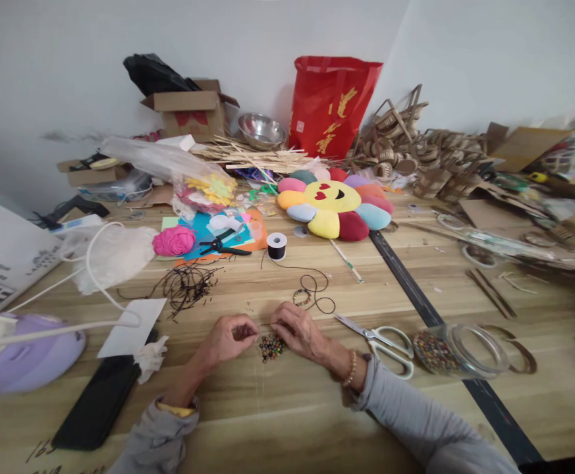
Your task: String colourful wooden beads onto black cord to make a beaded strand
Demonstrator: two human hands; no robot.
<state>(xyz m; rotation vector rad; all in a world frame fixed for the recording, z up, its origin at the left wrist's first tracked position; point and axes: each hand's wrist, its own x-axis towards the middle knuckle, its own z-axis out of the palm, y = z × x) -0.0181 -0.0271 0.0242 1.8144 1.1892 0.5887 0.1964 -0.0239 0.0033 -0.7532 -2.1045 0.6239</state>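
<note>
Above a small pile of multicoloured beads (271,348) on the wooden table, my two hands face each other a short gap apart. My left hand (230,336) is closed in a pinch; whatever its fingertips hold is too small to make out. My right hand (298,330) pinches a thin black cord, whose short dark end shows between the hands. Behind them, black cord (324,280) lies in loops near a white spool (276,246) wound with black. A beaded bracelet (301,297) rests just beyond my right hand.
White-handled scissors (381,337) lie to the right, beside a clear jar of beads (435,350) on its side. At left are a black phone-like case (97,401), tangled black cord pieces (188,286) and black pliers (225,248). A flower cushion (335,203) sits behind.
</note>
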